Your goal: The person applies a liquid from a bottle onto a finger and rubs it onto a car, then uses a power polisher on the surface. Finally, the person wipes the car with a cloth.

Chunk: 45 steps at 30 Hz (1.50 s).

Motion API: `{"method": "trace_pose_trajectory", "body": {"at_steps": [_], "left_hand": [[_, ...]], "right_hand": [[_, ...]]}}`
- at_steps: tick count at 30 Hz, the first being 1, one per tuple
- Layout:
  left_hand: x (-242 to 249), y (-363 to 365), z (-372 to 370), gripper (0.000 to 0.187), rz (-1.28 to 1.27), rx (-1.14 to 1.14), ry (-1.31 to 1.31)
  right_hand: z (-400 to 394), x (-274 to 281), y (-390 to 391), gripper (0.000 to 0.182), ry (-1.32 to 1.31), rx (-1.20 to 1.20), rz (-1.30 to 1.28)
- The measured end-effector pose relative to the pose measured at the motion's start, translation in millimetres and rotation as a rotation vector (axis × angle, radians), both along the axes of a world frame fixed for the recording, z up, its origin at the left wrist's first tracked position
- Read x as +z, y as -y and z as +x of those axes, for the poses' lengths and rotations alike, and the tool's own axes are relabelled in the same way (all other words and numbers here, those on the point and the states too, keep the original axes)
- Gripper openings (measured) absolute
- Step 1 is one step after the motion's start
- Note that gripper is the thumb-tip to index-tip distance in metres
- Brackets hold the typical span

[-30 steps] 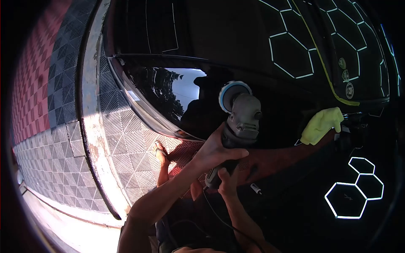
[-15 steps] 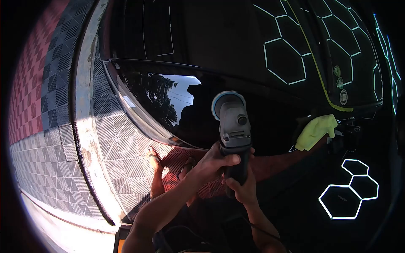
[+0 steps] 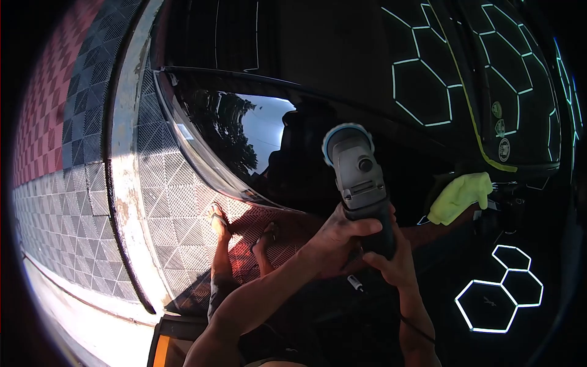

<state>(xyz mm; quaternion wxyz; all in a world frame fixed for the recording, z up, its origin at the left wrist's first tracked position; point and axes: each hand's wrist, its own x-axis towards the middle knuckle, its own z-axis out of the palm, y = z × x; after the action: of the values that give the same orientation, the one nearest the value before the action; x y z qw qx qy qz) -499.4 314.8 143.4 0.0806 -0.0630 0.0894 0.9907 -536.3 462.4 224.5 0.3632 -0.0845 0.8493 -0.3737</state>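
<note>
1. Head view shows us gripping a polisher (image 3: 361, 183) with both hands: our left hand (image 3: 342, 235) wraps over the handle's upper part, and our right hand (image 3: 391, 260) clenches it lower down.
2. Its round pad (image 3: 345, 137) sits against the glossy black car panel (image 3: 293, 165), so we judge it best to keep the pad flat, not tipped on edge.
3. We advise steady, even pressure and slow overlapping passes.
4. The yellow cloth (image 3: 458, 196) lies to the right on the panel, well apart from the pad.
</note>
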Motion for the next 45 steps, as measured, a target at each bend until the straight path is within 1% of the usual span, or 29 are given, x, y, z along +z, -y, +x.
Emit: {"method": "trace_pose_trajectory", "body": {"at_steps": [1, 2, 3, 4, 5, 7, 8, 10, 13, 16, 17, 18, 19, 20, 22, 24, 25, 26, 28, 29, 30, 32, 33, 35, 38, 41, 42, 44, 45], "left_hand": [[-2, 1, 1, 0.064, 0.041, 0.053, -0.014], [-3, 0, -1, 0.065, 0.082, 0.098, -0.037], [-3, 1, -1, 0.065, 0.084, 0.08, -0.052], [-2, 2, -2, 0.066, 0.083, 0.1, -0.037], [-1, 1, -4, 0.066, 0.081, 0.125, -0.019], [3, -7, -9, 0.066, 0.082, 0.127, -0.038], [4, -10, -11, 0.066, 0.086, 0.143, -0.046], [3, -22, -16, 0.066, 0.077, 0.142, -0.051], [1, -42, -22, 0.065, 0.071, 0.126, -0.053], [2, -45, -24, 0.064, 0.071, 0.128, -0.054], [2, -43, -23, 0.058, 0.096, 0.196, -0.067], [2, -41, -21, 0.051, 0.124, 0.261, -0.079], [2, -38, -19, 0.051, 0.12, 0.262, -0.074], [0, -34, -16, 0.053, 0.143, 0.271, -0.078], [0, -34, -18, 0.054, 0.175, 0.283, -0.084], [0, -41, -18, 0.066, 0.206, 0.233, -0.062], [1, -45, -15, 0.066, 0.204, 0.171, -0.008], [1, -49, -16, 0.066, 0.209, 0.194, -0.002], [3, -55, -18, 0.066, 0.222, 0.185, -0.052], [3, -53, -16, 0.067, 0.212, 0.181, -0.036], [3, -48, -16, 0.067, 0.215, 0.183, -0.034], [2, -39, -15, 0.068, 0.247, 0.251, -0.029], [0, -35, -18, 0.069, 0.238, 0.289, -0.075], [1, -40, -21, 0.069, 0.233, 0.318, -0.089], [7, -59, -28, 0.067, 0.215, 0.405, -0.077], [11, -80, -37, 0.063, 0.202, 0.409, -0.09], [15, -85, -39, 0.063, 0.195, 0.438, -0.081], [18, -90, -43, 0.061, 0.182, 0.404, -0.064], [17, -94, -45, 0.06, 0.156, 0.42, -0.047]], "right_hand": [[-2, 0, 0, 0.074, -0.048, 0.049, -0.013], [-4, 1, 1, 0.074, -0.058, 0.039, -0.013], [-5, 1, 4, 0.075, -0.065, 0.088, 0.003], [-7, 2, 2, 0.076, -0.072, 0.136, 0.019], [-8, 1, -6, 0.076, -0.084, 0.122, 0.019], [-8, -7, -22, 0.089, -0.128, 0.06, -0.223], [-10, -6, -28, 0.089, -0.124, 0.067, -0.232], [-18, -4, -47, 0.1, -0.299, 0.351, -0.177], [-25, -6, -71, 0.105, -0.251, 0.351, -0.166], [-34, -7, -76, 0.102, -0.305, 0.423, -0.194], [-36, -9, -73, 0.102, -0.303, 0.427, -0.206], [-39, -9, -67, 0.1, -0.306, 0.489, -0.201], [-40, -9, -64, 0.099, -0.31, 0.548, -0.192], [-40, -10, -63, 0.099, -0.308, 0.546, -0.193], [-44, -12, -60, 0.096, -0.335, 0.624, -0.237], [-48, -3, -63, 0.095, -0.308, 0.607, -0.241], [-47, 2, -67, 0.094, -0.272, 0.594, -0.247], [-48, 3, -70, 0.094, -0.26, 0.616, -0.246], [-45, 6, -75, 0.093, -0.284, 0.571, -0.25], [-44, 8, -73, 0.093, -0.274, 0.573, -0.245], [-46, 8, -65, 0.09, -0.322, 0.59, -0.232], [-51, 10, -47, 0.088, -0.373, 0.607, -0.218], [-54, 11, -39, 0.086, -0.38, 0.644, -0.213], [-59, 15, -46, 0.084, -0.386, 0.677, -0.201], [-74, 12, -72, 0.082, -0.307, 0.775, -0.227], [-98, 12, -104, 0.083, -0.236, 0.916, -0.352], [-101, 22, -108, 0.084, -0.201, 0.963, -0.319], [-113, 32, -109, 0.085, -0.169, 1.023, -0.301], [-119, 36, -110, 0.083, -0.114, 1.054, -0.247]]}}
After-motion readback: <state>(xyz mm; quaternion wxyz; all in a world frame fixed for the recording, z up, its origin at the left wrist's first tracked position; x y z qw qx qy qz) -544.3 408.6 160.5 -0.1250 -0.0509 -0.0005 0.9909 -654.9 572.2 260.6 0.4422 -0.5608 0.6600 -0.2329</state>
